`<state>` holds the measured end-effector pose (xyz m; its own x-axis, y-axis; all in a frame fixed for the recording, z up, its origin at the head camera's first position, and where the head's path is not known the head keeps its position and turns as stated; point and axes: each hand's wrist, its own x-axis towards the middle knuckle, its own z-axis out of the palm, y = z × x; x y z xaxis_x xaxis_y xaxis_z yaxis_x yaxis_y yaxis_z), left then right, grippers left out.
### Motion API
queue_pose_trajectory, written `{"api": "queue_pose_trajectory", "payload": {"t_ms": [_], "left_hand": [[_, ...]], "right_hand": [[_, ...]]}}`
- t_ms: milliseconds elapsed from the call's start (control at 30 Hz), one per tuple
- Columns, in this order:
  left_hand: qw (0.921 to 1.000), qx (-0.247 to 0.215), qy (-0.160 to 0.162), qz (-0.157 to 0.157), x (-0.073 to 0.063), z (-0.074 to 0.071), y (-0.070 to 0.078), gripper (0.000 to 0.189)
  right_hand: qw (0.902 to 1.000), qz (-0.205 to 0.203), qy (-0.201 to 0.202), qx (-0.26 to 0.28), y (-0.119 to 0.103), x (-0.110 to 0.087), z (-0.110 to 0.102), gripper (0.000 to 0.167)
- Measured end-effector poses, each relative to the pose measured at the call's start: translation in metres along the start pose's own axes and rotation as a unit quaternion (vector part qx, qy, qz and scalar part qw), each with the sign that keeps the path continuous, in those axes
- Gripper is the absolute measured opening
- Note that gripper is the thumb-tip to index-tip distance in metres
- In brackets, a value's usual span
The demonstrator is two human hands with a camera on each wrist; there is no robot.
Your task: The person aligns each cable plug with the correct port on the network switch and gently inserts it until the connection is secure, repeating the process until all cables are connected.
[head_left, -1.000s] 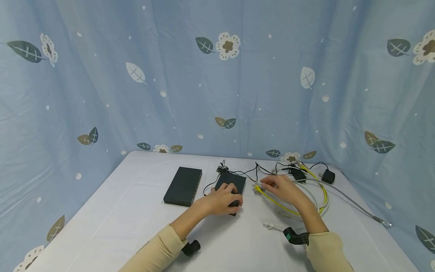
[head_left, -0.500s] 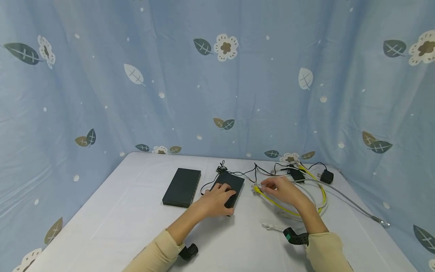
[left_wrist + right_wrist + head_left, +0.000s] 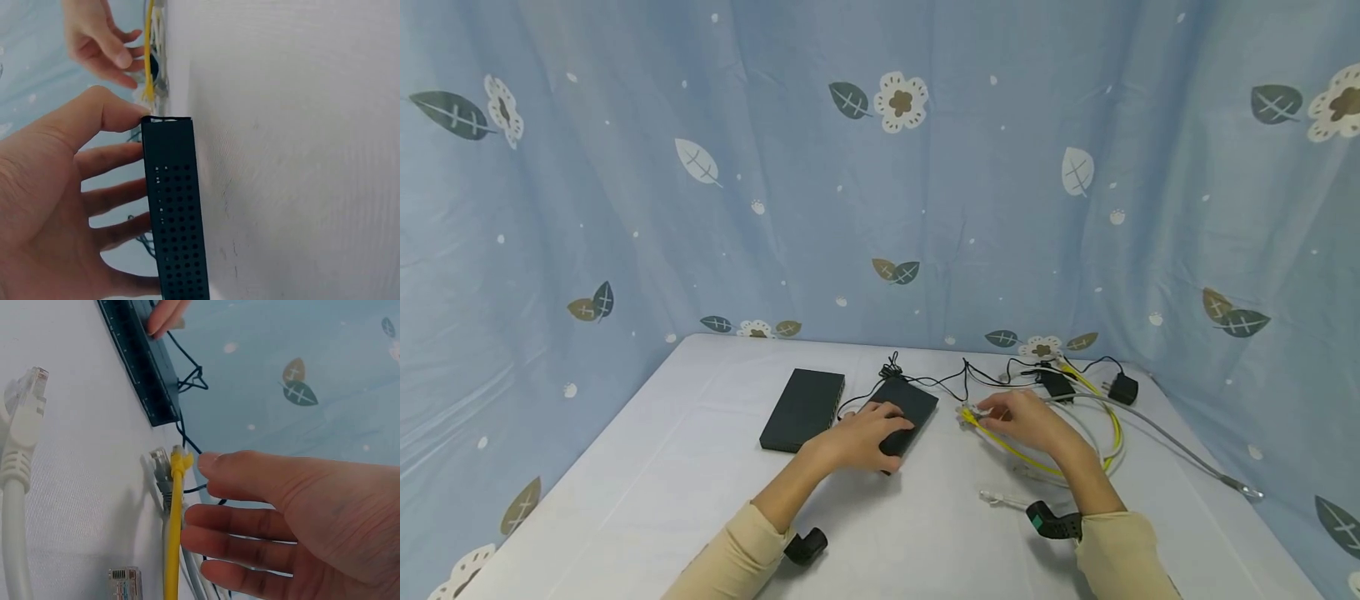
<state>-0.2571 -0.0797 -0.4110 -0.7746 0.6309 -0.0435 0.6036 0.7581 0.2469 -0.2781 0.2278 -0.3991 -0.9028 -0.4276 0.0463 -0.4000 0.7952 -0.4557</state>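
A flat black network switch [image 3: 917, 403] lies on the white table, its long axis slanted. My left hand [image 3: 859, 437] rests over it with fingers spread on its top; the thumb touches its near end. In the left wrist view, the fingertips meet the edge of the switch's perforated end [image 3: 177, 206]. My right hand [image 3: 1021, 417] hovers beside a yellow network cable's plug end [image 3: 970, 417], with thumb and fingers loosely bent and nothing between them. A grey cable's clear plug [image 3: 160, 464] lies alongside the yellow cable [image 3: 174, 525] in the right wrist view.
A second black switch [image 3: 803, 408] lies to the left. Behind, thin black power cords run to a black adapter [image 3: 1123, 389] and a black block [image 3: 1057, 383]. A white cable plug [image 3: 992, 497] lies nearer; a grey cable plug [image 3: 1247, 490] reaches the right side. A patterned curtain [image 3: 790, 192] closes the back.
My left hand has slid the network switch leftward, toward the second switch, and turned it a little. The black cord at its left has shifted too. My right hand has hardly moved.
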Motion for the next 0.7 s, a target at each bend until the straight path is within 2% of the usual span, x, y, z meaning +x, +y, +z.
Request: {"api": "queue_pose_trajectory", "payload": {"t_ms": [300, 500, 700], "left_hand": [[0.9997, -0.019, 0.000, 0.015, 0.000, 0.000, -0.008, 0.055], [0.9993, -0.031, 0.000, 0.022, 0.000, 0.000, -0.013, 0.056], [0.9989, -0.036, 0.008, 0.030, 0.000, -0.001, -0.016, 0.054]], "right_hand": [[0.9998, 0.019, -0.011, 0.000, 0.007, 0.002, 0.004, 0.022], [0.9998, 0.007, -0.017, 0.000, 0.009, 0.002, 0.006, 0.009], [0.9996, -0.002, -0.025, 0.016, 0.007, -0.001, 0.004, 0.009]]}}
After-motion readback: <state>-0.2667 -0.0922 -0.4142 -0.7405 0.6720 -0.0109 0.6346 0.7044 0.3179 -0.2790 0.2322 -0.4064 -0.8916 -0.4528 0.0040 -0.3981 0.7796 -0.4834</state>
